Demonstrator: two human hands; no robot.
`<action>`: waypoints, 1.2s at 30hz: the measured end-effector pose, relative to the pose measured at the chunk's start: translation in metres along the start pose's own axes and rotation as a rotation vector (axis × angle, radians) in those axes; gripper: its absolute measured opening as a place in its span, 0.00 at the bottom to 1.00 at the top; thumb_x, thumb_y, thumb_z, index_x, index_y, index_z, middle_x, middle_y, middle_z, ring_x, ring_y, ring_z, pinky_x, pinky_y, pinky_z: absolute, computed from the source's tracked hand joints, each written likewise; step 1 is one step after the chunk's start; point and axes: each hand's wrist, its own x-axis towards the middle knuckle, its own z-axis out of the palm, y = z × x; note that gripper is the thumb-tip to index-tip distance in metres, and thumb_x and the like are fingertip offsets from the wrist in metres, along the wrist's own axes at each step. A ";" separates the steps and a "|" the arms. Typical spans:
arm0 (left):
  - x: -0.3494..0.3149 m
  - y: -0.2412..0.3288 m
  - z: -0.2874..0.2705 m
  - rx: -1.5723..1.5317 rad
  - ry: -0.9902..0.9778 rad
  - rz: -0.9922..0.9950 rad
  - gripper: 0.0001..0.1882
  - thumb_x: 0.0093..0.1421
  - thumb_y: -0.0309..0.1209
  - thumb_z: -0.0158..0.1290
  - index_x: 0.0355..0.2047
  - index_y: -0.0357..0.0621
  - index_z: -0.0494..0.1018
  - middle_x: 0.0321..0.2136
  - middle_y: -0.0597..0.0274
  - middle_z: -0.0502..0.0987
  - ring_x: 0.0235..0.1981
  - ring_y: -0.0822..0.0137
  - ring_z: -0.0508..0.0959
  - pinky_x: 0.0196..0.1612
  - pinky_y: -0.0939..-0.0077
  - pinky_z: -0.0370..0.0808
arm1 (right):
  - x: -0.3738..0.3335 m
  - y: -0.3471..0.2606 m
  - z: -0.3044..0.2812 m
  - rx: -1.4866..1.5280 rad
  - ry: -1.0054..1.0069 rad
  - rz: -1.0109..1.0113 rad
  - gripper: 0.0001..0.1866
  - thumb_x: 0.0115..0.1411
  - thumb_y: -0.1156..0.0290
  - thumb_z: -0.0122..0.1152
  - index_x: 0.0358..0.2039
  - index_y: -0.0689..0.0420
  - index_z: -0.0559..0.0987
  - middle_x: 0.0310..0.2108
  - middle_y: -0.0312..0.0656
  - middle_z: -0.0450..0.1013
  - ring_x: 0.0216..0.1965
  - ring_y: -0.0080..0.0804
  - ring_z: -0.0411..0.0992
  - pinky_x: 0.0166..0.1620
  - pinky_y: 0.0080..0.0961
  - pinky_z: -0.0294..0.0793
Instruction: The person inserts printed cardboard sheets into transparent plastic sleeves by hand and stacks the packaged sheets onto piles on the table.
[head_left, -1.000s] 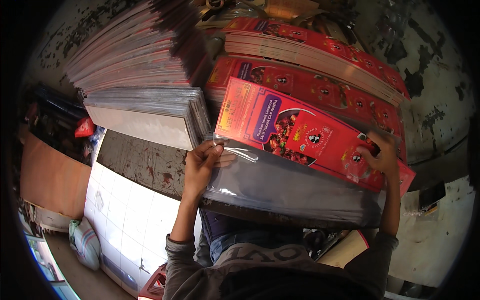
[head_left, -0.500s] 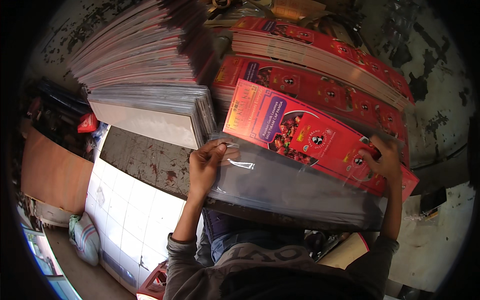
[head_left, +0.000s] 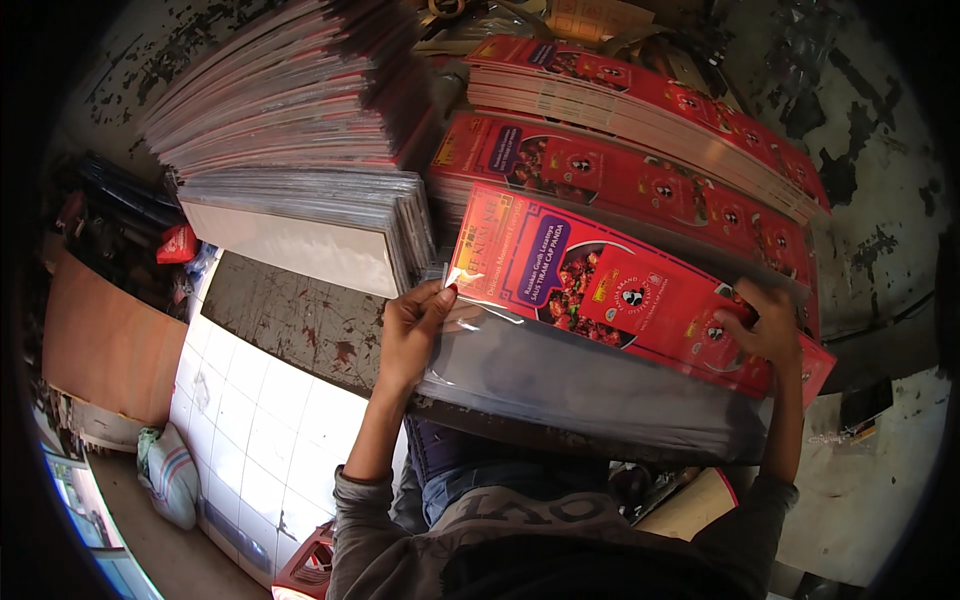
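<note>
A long red printed card (head_left: 640, 298) with a food picture lies slanted over a stack of clear plastic sleeves (head_left: 570, 375) in front of me. My right hand (head_left: 768, 325) grips the card near its right end, thumb on the printed face. At the card's lower left corner, my left hand (head_left: 412, 325) pinches the edge of the top clear sleeve between thumb and fingertips. Glare covers the card's left end there, and I cannot tell how far the sleeve reaches over it. Beyond the card lie more red printed cards (head_left: 640, 185), stacked.
Another stack of red cards (head_left: 650, 90) stands at the back. At the left, a tall leaning pile of sleeved cards (head_left: 290, 110) rises beside the worn dark tabletop (head_left: 290, 315). White floor tiles (head_left: 260, 430) and a stuffed sack (head_left: 168, 475) are lower left.
The red card has shifted slightly toward me, its left end now down at my left fingertips. My left hand still pinches the sleeve edge; my right hand has barely moved.
</note>
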 end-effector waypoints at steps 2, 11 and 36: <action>0.001 -0.002 -0.003 -0.031 -0.056 0.001 0.12 0.61 0.27 0.45 0.38 0.29 0.71 0.29 0.58 0.77 0.29 0.74 0.76 0.34 0.82 0.75 | -0.001 0.003 0.003 -0.003 -0.005 -0.004 0.14 0.42 0.67 0.67 0.22 0.60 0.70 0.16 0.44 0.64 0.18 0.41 0.64 0.24 0.29 0.63; 0.007 -0.005 -0.017 0.048 -0.096 -0.038 0.13 0.62 0.30 0.44 0.37 0.30 0.72 0.29 0.61 0.76 0.30 0.78 0.72 0.34 0.84 0.68 | -0.001 0.006 0.021 -0.048 -0.192 -0.013 0.17 0.46 0.58 0.64 0.22 0.58 0.70 0.16 0.45 0.66 0.18 0.42 0.67 0.23 0.32 0.64; 0.019 0.015 0.023 1.525 -0.674 0.670 0.34 0.54 0.53 0.43 0.58 0.51 0.57 0.60 0.55 0.52 0.62 0.55 0.50 0.62 0.53 0.42 | -0.090 -0.049 0.032 -0.107 -0.274 0.374 0.40 0.53 0.49 0.50 0.61 0.57 0.51 0.62 0.46 0.47 0.64 0.41 0.43 0.62 0.41 0.42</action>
